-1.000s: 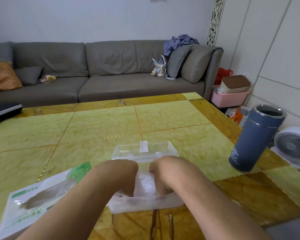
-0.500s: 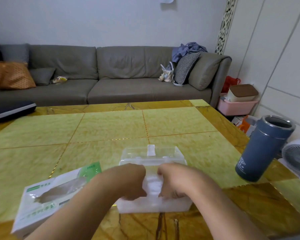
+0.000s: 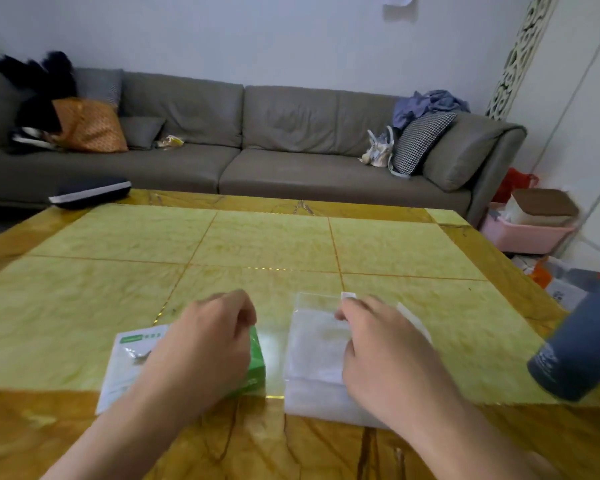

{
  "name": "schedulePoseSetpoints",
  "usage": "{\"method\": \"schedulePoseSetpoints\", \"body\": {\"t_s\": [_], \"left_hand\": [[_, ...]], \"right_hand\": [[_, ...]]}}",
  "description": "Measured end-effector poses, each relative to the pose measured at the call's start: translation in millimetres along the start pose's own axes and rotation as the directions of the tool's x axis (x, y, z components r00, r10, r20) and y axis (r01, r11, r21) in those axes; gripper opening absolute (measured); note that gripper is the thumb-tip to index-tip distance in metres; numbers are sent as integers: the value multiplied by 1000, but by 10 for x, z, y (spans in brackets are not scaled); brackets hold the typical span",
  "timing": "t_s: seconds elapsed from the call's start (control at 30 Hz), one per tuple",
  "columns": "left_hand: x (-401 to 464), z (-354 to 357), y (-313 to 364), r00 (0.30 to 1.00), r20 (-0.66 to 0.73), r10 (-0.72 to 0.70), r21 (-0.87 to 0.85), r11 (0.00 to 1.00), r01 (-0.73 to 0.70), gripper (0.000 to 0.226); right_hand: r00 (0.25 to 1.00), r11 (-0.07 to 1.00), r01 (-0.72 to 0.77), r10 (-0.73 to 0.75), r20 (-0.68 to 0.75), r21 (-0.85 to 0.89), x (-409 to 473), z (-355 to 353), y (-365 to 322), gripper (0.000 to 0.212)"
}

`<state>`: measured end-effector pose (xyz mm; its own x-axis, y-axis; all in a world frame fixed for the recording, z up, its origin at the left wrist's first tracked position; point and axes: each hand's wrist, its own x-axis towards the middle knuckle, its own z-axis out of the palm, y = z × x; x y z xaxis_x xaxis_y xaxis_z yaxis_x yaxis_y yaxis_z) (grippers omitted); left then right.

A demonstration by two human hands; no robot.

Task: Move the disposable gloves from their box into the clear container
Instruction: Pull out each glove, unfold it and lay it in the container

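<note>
The person is leaning over a glossy yellow-green and amber marble-patterned table (image 3: pixel 291 244). The clear rectangular plastic container (image 3: pixel 312 344) is sitting near the front edge of the table, to the right of centre, with a whitish, translucent mass of disposable gloves (image 3: pixel 314 358) showing through its walls. A small white tab (image 3: pixel 348 295) is standing out at the far rim of the container.

The right hand (image 3: pixel 381 355) is lying over the right side of the container with its fingers curled; the thumb and forefinger are closing near the far rim beside the tab, but whether they are actually pinching anything cannot be told.

The white and green cardboard glove box (image 3: pixel 136 355) is lying flat just left of the container, apart from it, with a strip of bare table between them. The left hand (image 3: pixel 208 341) is hovering over or resting on the right end of this box, its fingers loosely curled downward; whether it is gripping the box cannot be told.

A dark blue cylindrical flask (image 3: pixel 579 344) is standing at the right edge of the table, well apart from the container. A grey fabric sofa (image 3: pixel 257 143) with several cushions is running along the wall behind the table.
</note>
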<state>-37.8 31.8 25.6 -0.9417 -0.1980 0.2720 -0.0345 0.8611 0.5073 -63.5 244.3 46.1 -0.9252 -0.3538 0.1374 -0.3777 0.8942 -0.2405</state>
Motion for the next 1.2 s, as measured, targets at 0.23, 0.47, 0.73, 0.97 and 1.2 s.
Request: {"method": "schedulePoseSetpoints", "body": {"t_s": [0.23,0.47,0.73,0.97,1.2], "left_hand": [[-114,-294,-302,887,433,-162,363,932,-7,42],[-111,-148,-617,822,510,-255,314,944,98,42],[-38,-171,-540,906,286,-312,121,950,289,36],[-41,-361,-607,970,10,-242,-62,968,243,13],[18,-406,-561,956,-198,-218,-371,919,133,7]], "right_hand": [[891,893,436,-410,195,-113,-22,676,-646,85],[910,899,409,-390,140,-154,72,1010,-746,67],[920,907,385,-362,148,-173,66,1069,-752,64],[904,893,413,-380,195,-178,69,1085,-748,79],[899,884,424,-383,214,-197,79,975,-767,81]]}}
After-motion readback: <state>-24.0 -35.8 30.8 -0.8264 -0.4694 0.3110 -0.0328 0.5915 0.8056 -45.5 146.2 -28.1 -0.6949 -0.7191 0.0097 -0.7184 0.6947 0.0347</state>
